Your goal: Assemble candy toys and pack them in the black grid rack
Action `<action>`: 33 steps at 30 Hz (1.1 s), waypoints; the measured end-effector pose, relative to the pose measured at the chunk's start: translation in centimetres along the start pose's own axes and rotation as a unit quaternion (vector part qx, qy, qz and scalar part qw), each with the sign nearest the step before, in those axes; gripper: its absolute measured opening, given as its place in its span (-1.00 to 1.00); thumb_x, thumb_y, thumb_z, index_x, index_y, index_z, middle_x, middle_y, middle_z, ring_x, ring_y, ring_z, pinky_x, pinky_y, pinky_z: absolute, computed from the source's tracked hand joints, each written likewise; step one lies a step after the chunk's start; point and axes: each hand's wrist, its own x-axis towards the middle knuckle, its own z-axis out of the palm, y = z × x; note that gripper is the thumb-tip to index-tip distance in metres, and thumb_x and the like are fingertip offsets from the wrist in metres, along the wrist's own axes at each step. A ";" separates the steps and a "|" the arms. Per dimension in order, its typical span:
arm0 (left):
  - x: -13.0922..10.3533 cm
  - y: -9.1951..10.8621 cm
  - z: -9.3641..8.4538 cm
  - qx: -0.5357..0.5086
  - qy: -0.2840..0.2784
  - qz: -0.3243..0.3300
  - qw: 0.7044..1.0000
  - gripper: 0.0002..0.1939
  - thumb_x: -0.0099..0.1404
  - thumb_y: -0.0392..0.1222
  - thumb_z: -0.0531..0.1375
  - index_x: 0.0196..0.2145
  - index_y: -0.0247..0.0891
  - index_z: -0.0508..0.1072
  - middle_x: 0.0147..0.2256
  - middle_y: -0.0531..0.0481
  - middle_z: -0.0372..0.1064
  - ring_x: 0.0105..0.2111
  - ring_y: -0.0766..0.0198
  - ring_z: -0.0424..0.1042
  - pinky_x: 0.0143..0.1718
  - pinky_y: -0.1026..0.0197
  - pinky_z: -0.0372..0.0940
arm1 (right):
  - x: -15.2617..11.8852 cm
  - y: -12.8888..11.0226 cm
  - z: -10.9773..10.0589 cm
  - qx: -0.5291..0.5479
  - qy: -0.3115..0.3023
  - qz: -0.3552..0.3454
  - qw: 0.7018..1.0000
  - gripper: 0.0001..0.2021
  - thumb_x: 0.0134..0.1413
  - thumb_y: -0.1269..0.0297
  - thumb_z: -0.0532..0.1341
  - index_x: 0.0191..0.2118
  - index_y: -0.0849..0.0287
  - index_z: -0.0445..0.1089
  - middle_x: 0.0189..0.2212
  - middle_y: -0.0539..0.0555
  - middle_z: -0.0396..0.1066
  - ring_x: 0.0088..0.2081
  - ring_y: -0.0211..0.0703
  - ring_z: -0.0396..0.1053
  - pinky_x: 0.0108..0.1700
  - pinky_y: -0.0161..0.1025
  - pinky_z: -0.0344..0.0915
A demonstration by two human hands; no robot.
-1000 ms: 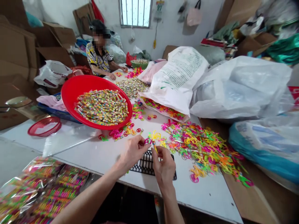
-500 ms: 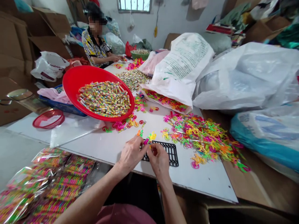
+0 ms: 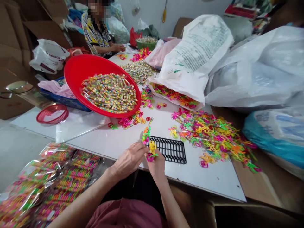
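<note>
My right hand is closed around a small plastic toy, yellow on top with a pink wheel and a green piece below. From the left, my left hand reaches in with a ring on one finger, its fingertips pinched against the same toy. The exact grip is partly hidden. Just beyond both hands lies a black plastic rack with a row of slots. Several green, pink and orange toys stand at its left end, behind my left fingertips.
A tilted red basin holds many candy-like tubes. To the right, a heap of colourful plastic toys lies before an open white sack. Packed bags of toys lie lower left. Another person works at the far end.
My hands have drawn back slightly toward me, showing more of the rack and the toys at its left end. The toy in my hands is lower. The camera view has tilted down.
</note>
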 end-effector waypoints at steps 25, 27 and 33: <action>-0.7 0.2 0.6 0.021 0.004 0.027 0.999 -0.78 0.33 -0.31 -0.02 -0.20 -0.23 0.41 -0.29 -0.04 0.40 -0.25 0.28 0.37 -0.20 0.24 0.33 | 2.6 0.9 -5.2 0.045 -0.216 -0.069 0.973 -0.87 -0.14 0.48 0.16 -0.46 0.14 0.43 -0.60 -0.08 0.40 -0.54 -0.28 0.33 -0.51 -0.42 0.14; -0.8 0.0 0.3 0.029 0.008 0.031 0.999 -0.78 0.34 -0.30 -0.02 -0.18 -0.24 0.41 -0.31 -0.04 0.40 -0.25 0.28 0.37 -0.19 0.23 0.33 | 5.0 2.9 -7.7 0.025 -0.177 -0.064 0.982 -0.82 -0.06 0.46 0.12 -0.36 0.13 0.45 -0.47 -0.03 0.45 -0.44 -0.24 0.37 -0.41 -0.38 0.21; -0.6 -0.9 -1.6 0.025 -0.006 0.033 0.999 -0.80 0.32 -0.25 0.04 -0.16 -0.25 0.40 -0.28 -0.05 0.40 -0.23 0.27 0.37 -0.16 0.23 0.31 | 11.8 8.0 -12.0 -0.309 -0.002 0.004 0.951 -0.82 -0.07 0.52 0.10 -0.39 0.25 0.45 -0.28 0.25 0.39 -0.21 0.00 0.32 -0.22 -0.18 0.20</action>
